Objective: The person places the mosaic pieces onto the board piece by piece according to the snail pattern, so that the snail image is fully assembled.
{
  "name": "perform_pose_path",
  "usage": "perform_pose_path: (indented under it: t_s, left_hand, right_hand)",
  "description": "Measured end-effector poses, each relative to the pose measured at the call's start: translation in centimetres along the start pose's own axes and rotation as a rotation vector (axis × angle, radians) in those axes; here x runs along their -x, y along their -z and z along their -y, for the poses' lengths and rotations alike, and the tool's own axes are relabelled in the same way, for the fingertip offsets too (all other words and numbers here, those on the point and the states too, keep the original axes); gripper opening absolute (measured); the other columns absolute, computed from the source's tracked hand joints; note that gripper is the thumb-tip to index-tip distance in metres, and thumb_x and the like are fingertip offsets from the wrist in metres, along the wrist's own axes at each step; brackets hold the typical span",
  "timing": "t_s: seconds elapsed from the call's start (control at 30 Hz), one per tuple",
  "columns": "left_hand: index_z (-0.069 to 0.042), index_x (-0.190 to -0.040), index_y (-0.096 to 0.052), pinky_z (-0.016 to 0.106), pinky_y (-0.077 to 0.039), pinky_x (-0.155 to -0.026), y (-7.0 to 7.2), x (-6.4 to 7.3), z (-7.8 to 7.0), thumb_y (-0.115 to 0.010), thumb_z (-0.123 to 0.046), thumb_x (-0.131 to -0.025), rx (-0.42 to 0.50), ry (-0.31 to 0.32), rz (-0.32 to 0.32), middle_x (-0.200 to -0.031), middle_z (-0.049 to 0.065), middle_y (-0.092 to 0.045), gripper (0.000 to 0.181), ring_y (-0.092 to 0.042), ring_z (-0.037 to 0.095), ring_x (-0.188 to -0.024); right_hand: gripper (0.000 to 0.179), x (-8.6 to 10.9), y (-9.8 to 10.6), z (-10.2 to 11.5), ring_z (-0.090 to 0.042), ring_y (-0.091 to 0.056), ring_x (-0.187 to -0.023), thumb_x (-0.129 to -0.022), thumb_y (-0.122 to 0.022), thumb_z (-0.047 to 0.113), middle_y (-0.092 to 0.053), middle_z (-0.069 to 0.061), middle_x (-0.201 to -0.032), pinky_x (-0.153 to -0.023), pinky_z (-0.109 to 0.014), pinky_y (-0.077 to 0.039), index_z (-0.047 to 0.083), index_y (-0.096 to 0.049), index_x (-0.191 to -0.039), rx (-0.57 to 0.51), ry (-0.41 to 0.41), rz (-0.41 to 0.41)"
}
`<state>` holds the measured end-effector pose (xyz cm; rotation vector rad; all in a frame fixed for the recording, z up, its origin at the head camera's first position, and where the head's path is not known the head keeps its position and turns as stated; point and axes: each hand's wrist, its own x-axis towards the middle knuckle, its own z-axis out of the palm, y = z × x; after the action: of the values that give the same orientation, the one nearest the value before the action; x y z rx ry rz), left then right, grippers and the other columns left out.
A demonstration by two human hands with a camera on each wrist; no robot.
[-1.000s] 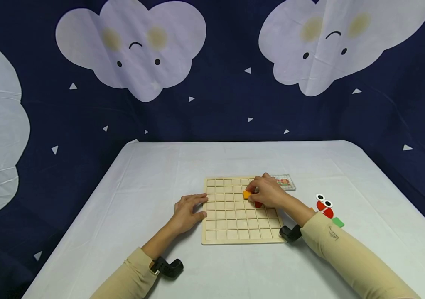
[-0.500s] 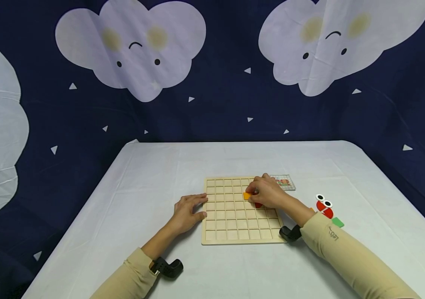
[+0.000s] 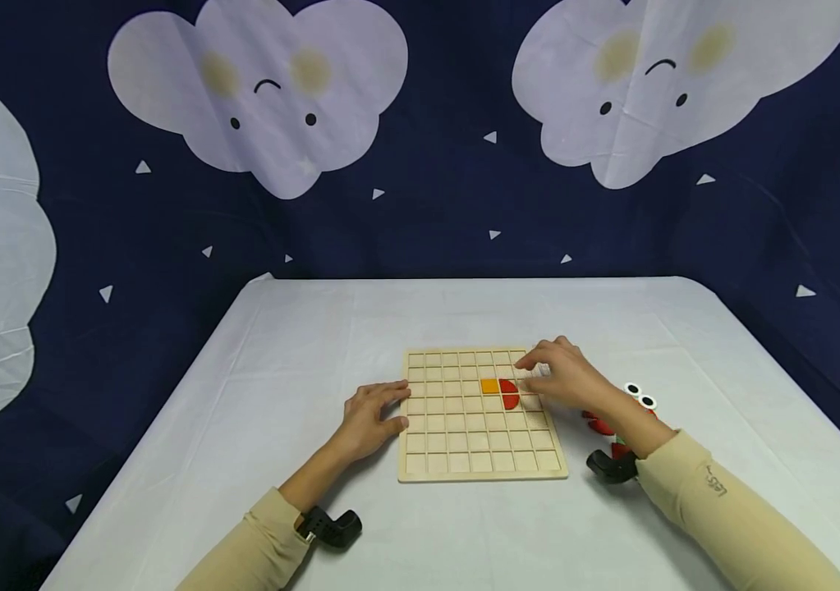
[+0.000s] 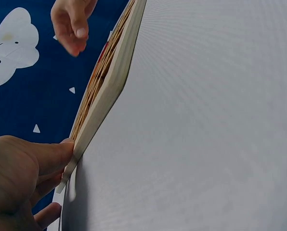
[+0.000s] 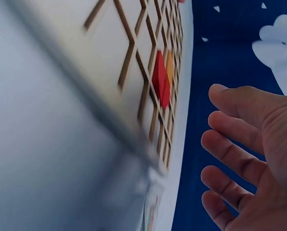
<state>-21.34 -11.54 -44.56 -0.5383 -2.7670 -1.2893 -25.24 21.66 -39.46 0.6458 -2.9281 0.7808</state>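
A wooden grid board (image 3: 482,476) lies on the white table. An orange square tile (image 3: 489,386) and two red quarter-circle pieces (image 3: 511,402) sit side by side in its cells, right of the middle. My left hand (image 3: 369,420) rests at the board's left edge, fingers and thumb touching the rim; the left wrist view shows the thumb (image 4: 57,155) against the frame. Over the board's upper right side is my right hand (image 3: 563,377), fingers parted and holding nothing. In the right wrist view its loosely bent fingers (image 5: 235,149) are apart from the board.
Right of the board, partly under my right forearm, lie loose red pieces (image 3: 600,425) and white eye pieces (image 3: 640,395). A printed card (image 5: 152,207) lies by the board's far right corner, mostly hidden by my right hand in the head view.
My right hand has let go of the orange tile and moved right, uncovering the tile and both red pieces. More loose pieces show beside the forearm. My left hand has stayed put.
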Motion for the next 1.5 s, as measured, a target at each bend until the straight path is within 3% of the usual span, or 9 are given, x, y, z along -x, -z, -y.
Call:
perform_pose_path:
  t_s: [0.33,0.7,1.07,1.5]
  left_hand:
    - [-0.006,-0.124,-0.061,0.055,-0.017,-0.104,0.1,0.0,-0.1,-0.07,-0.011,-0.082,-0.003,0.001,-0.003,-0.14,0.004,-0.053,0.044,-0.039,0.03,-0.126]
    - [-0.007,-0.124,-0.061,0.054,-0.017,-0.105,0.0,0.0,-0.1,-0.071,-0.011,-0.081,-0.008,-0.001,-0.006,-0.14,0.003,-0.053,0.044,-0.039,0.03,-0.127]
    - [-0.007,-0.125,-0.06,0.055,-0.017,-0.105,0.1,0.1,-0.1,-0.07,-0.012,-0.082,-0.013,-0.005,0.0,-0.14,0.003,-0.052,0.045,-0.039,0.03,-0.127]
    - [-0.007,-0.124,-0.061,0.054,-0.018,-0.104,0.1,0.1,-0.2,-0.071,-0.011,-0.081,-0.011,-0.005,-0.009,-0.14,0.003,-0.053,0.044,-0.039,0.031,-0.127]
  right_hand:
    - [0.029,3.9,2.7,-2.9,-0.026,-0.045,-0.099,-0.081,-0.071,0.022,-0.066,-0.008,-0.108,-0.081,-0.041,-0.035,0.009,-0.071,-0.107,0.052,-0.109,-0.004]
    - [0.027,7.3,3.5,-6.1,-0.024,-0.044,-0.094,-0.079,-0.071,0.017,-0.067,-0.01,-0.104,-0.076,-0.035,-0.032,0.008,-0.072,-0.104,0.111,-0.132,-0.009]
    - [0.02,8.8,3.5,-8.4,-0.021,-0.043,-0.094,-0.079,-0.072,0.017,-0.067,-0.003,-0.099,-0.075,-0.033,-0.029,0.014,-0.073,-0.098,0.143,-0.108,0.014]
    - [0.021,9.3,3.7,-8.9,-0.017,-0.041,-0.093,-0.078,-0.072,0.012,-0.065,0.002,-0.1,-0.072,-0.028,-0.031,0.018,-0.073,-0.098,0.121,-0.053,0.027]
